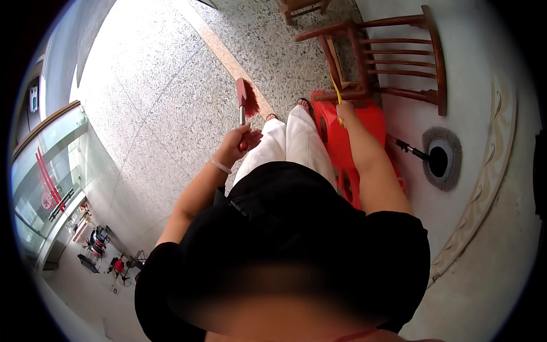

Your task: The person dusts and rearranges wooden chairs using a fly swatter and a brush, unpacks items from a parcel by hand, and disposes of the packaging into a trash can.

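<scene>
My left hand [238, 143] is closed around the red handle of a brush [241, 94]. The brush has a metal shaft and a red head with red bristles, pointing away from me over the speckled floor. On the other side, my right hand [346, 114] is closed on a thin yellow strip [338, 94], whose kind I cannot make out. That hand is above a red plastic stool [333, 134]. The strip's far end reaches the edge of a wooden chair [359, 57].
A mop with a grey fringed head [439, 158] leans at the right wall, its handle towards the red stool. Another wooden piece [302, 8] stands at the top. At the left are a glass-fronted counter [48, 171] and several small items [99, 242].
</scene>
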The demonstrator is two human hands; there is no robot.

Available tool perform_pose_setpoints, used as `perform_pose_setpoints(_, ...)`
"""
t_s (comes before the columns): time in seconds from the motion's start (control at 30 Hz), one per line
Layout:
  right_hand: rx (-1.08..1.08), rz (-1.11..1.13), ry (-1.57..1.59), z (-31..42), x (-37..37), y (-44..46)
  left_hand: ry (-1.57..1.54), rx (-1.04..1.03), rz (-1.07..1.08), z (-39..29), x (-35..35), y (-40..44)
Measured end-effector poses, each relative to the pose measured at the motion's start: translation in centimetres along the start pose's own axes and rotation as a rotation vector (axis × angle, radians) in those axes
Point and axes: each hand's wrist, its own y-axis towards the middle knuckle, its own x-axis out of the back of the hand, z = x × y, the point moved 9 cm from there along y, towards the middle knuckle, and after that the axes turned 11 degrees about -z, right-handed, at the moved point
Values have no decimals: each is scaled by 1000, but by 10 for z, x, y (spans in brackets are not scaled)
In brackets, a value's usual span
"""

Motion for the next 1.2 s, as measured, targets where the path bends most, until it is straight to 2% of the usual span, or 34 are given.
perform_pose_setpoints(0.1,47,113,-236,-16,-34,-17,-40,-7,-90,3,18,-6)
perform_pose_setpoints(0.13,-130,210,-208,9,-32,-42,-47,-10,-101,5,25,-7)
perform_pose_setpoints(0.23,343,-34,-332,101,-2,-45,-80,-24,-122,7,38,0)
perform_pose_setpoints(0.27,347,-103,-265,107,3,-41,-103,-26,-125,7,42,2)
perform_pose_setpoints(0.33,341,-237,-129,109,16,-35,-143,-13,-129,11,49,1)
perform_pose_setpoints(0.4,119,-18,-326,32,-35,2,-182,1,-114,11,48,1)
perform_pose_setpoints(0.47,117,-14,-337,13,-44,7,-160,-23,-114,9,48,-1)
perform_pose_setpoints(0.53,336,-219,-163,37,-17,-11,-147,-53,-87,9,49,0)
perform_pose_setpoints(0.63,66,-30,200,36,7,-13,-119,-56,-140,6,48,-7)
perform_pose_setpoints(0.7,-344,165,236,51,41,-57,-115,-72,-115,4,45,-6)
perform_pose_setpoints(0.73,-416,255,163,45,48,-61,-112,-74,-123,4,44,-7)
perform_pose_setpoints(0.83,-289,81,269,67,76,-55,-96,-76,-142,2,43,-6)
perform_pose_setpoints(0.87,-191,99,382,72,74,-50,-90,-74,-148,3,43,-5)
perform_pose_setpoints(0.97,-241,126,410,70,56,-56,-60,-80,-124,2,41,-2)
perform_pose_setpoints(1.0,-429,215,275,54,40,-52,-68,-62,-101,4,40,0)
perform_pose_setpoints(1.03,-349,222,219,59,28,-51,-74,-50,-90,4,40,-1)
perform_pose_setpoints(1.13,116,-21,246,42,-24,27,-84,-37,-75,1,41,1)
perform_pose_setpoints(1.17,205,-116,247,41,-35,37,-82,-45,-80,1,44,1)
perform_pose_setpoints(1.2,34,-48,245,42,-40,26,-73,-54,-79,0,43,2)
